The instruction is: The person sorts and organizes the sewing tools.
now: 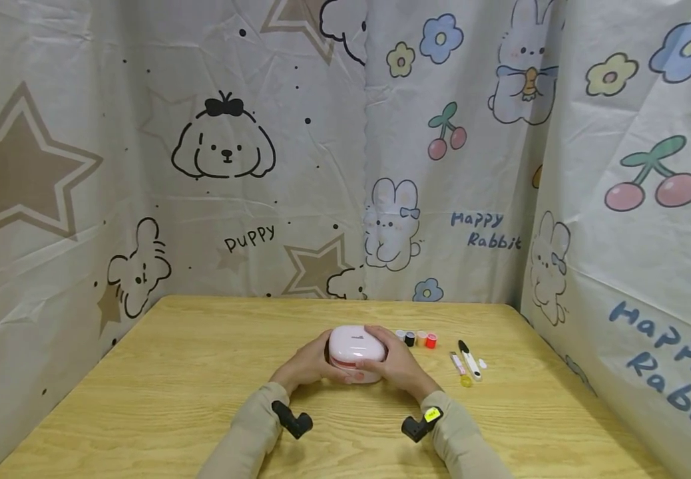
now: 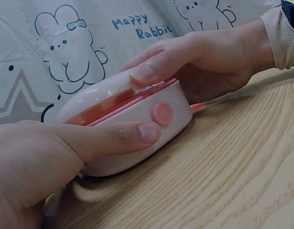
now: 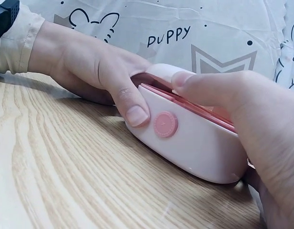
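Observation:
A rounded, pale pink case stands on the wooden table between both hands. Its lid is raised a little at the front, showing a red-pink rim and a gap. A pink round knob sits on the front wall. My left hand grips the case's left side, its thumb pressed on the front wall beside the knob. The right hand holds the right side, with its thumb at the lid's front edge. Most other fingers are hidden behind the case, and its inside can hardly be seen.
Several small spool-like pieces in white, black, orange and red stand right of the case. Farther right lie a slim black-and-white tool, a narrow strip-like item, a yellow disc and small white bits. Printed curtains surround the table.

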A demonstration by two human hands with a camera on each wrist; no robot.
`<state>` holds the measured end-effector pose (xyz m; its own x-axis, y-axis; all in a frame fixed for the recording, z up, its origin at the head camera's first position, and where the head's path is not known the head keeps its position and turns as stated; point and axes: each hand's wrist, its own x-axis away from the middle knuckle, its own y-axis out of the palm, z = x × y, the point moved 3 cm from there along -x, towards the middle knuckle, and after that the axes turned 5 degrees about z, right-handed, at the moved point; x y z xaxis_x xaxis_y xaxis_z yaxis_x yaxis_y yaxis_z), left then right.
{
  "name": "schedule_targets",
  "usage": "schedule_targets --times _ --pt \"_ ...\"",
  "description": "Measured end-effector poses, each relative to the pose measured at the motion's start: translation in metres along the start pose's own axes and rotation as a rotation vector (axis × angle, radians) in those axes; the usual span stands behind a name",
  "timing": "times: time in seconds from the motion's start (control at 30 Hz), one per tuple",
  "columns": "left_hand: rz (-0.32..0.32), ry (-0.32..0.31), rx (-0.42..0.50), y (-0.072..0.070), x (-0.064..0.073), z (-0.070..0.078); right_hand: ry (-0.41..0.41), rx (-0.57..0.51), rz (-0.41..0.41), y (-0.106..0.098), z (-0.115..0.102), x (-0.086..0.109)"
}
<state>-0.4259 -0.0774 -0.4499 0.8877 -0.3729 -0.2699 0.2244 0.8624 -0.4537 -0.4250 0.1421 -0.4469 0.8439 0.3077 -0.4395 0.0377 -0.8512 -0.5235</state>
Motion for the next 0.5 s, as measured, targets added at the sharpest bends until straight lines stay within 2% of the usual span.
schedule_targets --times 0.33,0.5 --pt "0.004 -0.023 -0.046 0.0010 -0.0014 0.0009 0.040 -0.061 0.008 -0.0008 0.0007 -0.0005" --pt "0.006 -0.038 -0.027 0.0015 -0.0004 -0.0014 0.048 -0.096 0.003 0.0011 0.0019 -0.0003"
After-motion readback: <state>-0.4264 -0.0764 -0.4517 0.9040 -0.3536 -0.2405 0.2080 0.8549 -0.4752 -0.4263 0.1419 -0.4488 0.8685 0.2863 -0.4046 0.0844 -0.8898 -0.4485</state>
